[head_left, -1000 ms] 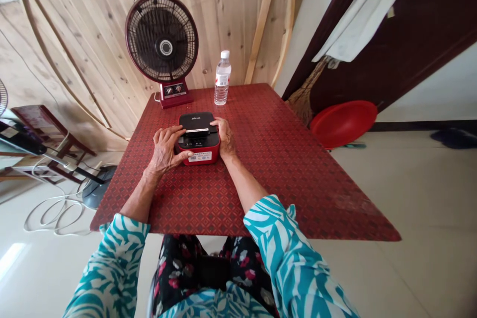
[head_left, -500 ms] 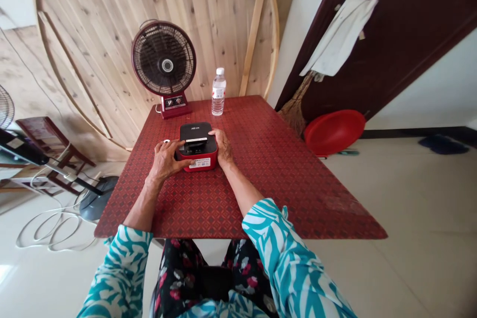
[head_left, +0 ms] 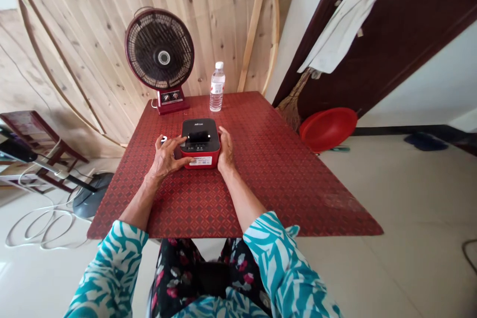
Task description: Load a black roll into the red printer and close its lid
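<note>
A small red box-shaped device (head_left: 201, 155) with a black top rests on the red patterned table. Its top has a dark glossy panel in the middle and small markings in front; a white printed label is on the front side. My left hand (head_left: 166, 156) grips its left side, thumb on the front by the label and a finger at the top's left edge. Against the right side lies my right hand (head_left: 225, 151), thumb near the top edge, other fingers partly hidden behind the box. A small white item (head_left: 164, 139) shows just beyond my left fingers.
Beyond the box stand a dark red fan (head_left: 160, 57) and a clear water bottle (head_left: 217, 87) on the table (head_left: 290, 194). To the right are a red basin (head_left: 328, 129), a broom (head_left: 294, 107) and a hanging towel (head_left: 339, 35). Coiled white cable (head_left: 44, 228) lies on the floor at left.
The pale strip across the box's top no longer shows; a dark glossy panel is there now. My right thumb has drawn back toward the box's edge. The view has shifted slightly.
</note>
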`<state>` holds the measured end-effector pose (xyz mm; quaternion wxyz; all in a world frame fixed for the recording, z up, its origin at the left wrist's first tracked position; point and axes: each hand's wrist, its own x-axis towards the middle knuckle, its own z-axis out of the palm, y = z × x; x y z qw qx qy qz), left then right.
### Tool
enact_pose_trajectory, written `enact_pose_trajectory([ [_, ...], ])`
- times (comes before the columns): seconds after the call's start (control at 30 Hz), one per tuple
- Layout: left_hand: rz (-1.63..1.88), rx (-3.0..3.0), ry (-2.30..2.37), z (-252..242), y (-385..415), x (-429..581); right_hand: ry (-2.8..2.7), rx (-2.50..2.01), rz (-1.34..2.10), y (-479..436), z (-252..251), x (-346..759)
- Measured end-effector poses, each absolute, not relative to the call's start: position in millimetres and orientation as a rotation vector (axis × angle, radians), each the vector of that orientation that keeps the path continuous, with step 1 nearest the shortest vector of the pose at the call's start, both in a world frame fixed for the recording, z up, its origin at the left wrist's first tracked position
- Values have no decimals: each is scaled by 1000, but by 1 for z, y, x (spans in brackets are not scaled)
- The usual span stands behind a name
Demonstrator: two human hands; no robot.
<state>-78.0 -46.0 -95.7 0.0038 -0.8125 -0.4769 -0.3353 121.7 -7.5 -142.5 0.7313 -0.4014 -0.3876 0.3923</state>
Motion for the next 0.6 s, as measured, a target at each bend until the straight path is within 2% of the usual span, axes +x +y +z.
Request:
enact_pose_trajectory([
  [0.13,-1112,-2584,-1477,-97,-48,-81,-778,-903,956,-6,-152,122],
  [0.33,-1581,-2411,-1585,-95,-57,-81,-726,-931,938,-4,-155,121],
  [0.43,-1910,-2359,-1756,-93,-58,-76,-720,-931,963,-4,-154,122],
  [0.6,-2682,-2150,-2128,-83,-47,-67,-679,-955,955,-4,-151,121],
])
